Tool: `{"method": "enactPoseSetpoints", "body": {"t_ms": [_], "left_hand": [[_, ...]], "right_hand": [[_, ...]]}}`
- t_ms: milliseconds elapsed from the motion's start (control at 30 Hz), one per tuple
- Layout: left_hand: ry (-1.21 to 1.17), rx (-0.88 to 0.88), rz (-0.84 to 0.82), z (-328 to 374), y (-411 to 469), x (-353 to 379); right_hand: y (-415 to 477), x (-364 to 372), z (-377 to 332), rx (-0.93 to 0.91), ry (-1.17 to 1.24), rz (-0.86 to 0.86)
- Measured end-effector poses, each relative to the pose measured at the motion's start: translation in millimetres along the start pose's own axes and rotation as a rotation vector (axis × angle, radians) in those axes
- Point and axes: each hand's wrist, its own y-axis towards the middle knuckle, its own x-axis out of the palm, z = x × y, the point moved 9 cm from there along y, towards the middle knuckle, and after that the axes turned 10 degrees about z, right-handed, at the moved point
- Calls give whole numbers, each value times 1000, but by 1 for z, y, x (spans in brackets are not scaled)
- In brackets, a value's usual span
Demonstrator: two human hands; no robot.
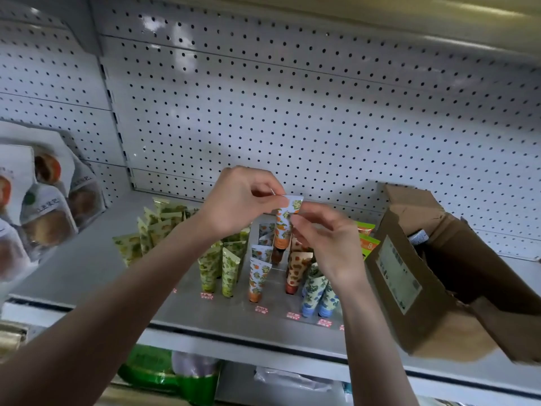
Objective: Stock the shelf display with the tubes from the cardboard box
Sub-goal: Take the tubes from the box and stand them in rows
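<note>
I hold one orange-print tube (282, 227) above the shelf (87, 259).
L hand (243, 200) pinches crimped top, R hand (328, 244) its side; open cardboard box (409, 294) at R.

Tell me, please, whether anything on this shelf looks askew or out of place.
The cardboard box sits tilted at the right end of the shelf, its corner seemingly overhanging the front edge. The green tubes at back left lean unevenly, unlike the upright front rows. Nothing looks spilled.
</note>
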Motion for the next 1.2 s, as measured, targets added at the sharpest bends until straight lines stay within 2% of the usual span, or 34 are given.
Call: {"method": "enactPoseSetpoints", "body": {"t_ms": [200, 500, 967, 1200], "left_hand": [[137, 37, -58, -10, 9, 13], [238, 33, -144, -27, 18, 30], [376, 98, -354, -50, 12, 60], [423, 114, -392, -55, 9, 68]], "right_hand": [[15, 0, 5, 32, -18, 55], [34, 5, 24, 19, -189, 54], [44, 13, 33, -104, -584, -91], [42, 13, 41, -45, -750, -142]]}}
